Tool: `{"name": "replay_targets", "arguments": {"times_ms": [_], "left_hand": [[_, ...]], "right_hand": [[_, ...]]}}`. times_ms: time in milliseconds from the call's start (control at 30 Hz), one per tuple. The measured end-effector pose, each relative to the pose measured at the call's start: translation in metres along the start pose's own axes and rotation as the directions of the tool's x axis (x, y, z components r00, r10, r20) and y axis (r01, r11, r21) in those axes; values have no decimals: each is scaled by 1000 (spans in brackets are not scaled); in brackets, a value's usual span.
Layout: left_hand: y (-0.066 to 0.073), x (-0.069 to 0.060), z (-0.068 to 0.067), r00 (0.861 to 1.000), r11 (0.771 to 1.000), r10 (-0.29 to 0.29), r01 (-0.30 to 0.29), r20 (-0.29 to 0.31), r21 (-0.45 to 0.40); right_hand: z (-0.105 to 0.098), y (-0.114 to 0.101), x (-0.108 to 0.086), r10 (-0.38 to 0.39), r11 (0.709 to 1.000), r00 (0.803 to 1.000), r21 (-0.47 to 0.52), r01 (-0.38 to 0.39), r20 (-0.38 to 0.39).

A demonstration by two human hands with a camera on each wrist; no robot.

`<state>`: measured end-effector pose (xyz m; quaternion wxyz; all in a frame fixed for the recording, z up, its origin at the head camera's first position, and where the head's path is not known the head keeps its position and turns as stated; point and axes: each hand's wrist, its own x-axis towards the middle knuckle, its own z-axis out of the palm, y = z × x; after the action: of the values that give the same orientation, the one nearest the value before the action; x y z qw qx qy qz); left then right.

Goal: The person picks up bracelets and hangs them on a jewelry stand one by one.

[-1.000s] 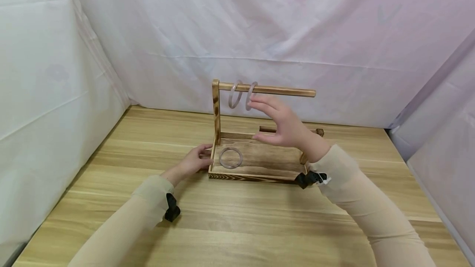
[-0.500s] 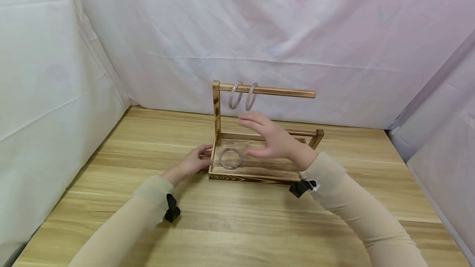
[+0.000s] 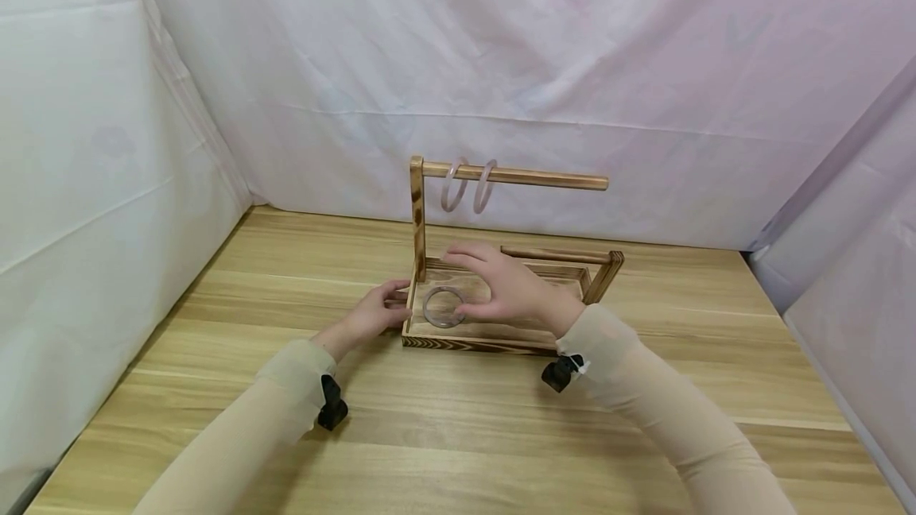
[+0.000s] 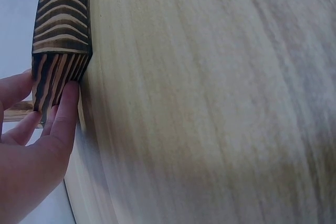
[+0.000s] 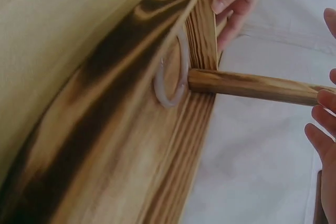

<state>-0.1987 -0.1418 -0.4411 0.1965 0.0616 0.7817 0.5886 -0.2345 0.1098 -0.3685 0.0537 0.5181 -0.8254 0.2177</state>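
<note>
A wooden bangle stand with a tray base [image 3: 501, 342] sits mid-table. Two pale translucent bangles, a left one [image 3: 445, 197] and a right one [image 3: 479, 199], hang from its upper bar [image 3: 551, 177]. Another bangle [image 3: 426, 310] lies flat in the tray's left end; the right wrist view shows this bangle [image 5: 169, 102] too. My left hand [image 3: 370, 313] grips the tray's left end wall, thumb at the rim and fingers against the outside. Above the tray, my right hand [image 3: 511, 286] holds nothing, fingers and thumb spread apart, the thumb tip overlapping the flat bangle's right edge in the head view.
An upright post [image 3: 418, 221] rises at the stand's left and carries the upper bar. A lower bar [image 3: 561, 253] runs along the back from a right post [image 3: 603, 276]. White curtains [image 3: 358, 46] enclose the wooden table [image 3: 444, 435] at the back and sides.
My right hand has come down and left from beside the hanging bangles to just over the flat bangle. My left hand keeps its place on the tray's end.
</note>
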Motion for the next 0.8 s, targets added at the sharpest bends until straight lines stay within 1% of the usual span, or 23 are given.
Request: {"name": "replay_targets", "arguments": {"times_ms": [233, 400, 500, 667, 800], "left_hand": [[0, 0, 0, 1000, 1000, -5, 5, 4, -5], [0, 0, 1, 1000, 1000, -10, 10, 3, -13], [0, 0, 1, 1000, 1000, -10, 10, 2, -1], [0, 0, 0, 1000, 1000, -4, 3, 8, 7], [0, 0, 0, 1000, 1000, -2, 2, 6, -1]], "right_hand": [[14, 2, 2, 16, 1000, 998, -19, -15, 54], [22, 5, 3, 77, 997, 990, -19, -76, 118], [26, 7, 3, 107, 994, 983, -19, -105, 147], [33, 11, 6, 116, 993, 981, -12, -115, 157], [39, 14, 8, 102, 995, 984, -17, -101, 149]]}}
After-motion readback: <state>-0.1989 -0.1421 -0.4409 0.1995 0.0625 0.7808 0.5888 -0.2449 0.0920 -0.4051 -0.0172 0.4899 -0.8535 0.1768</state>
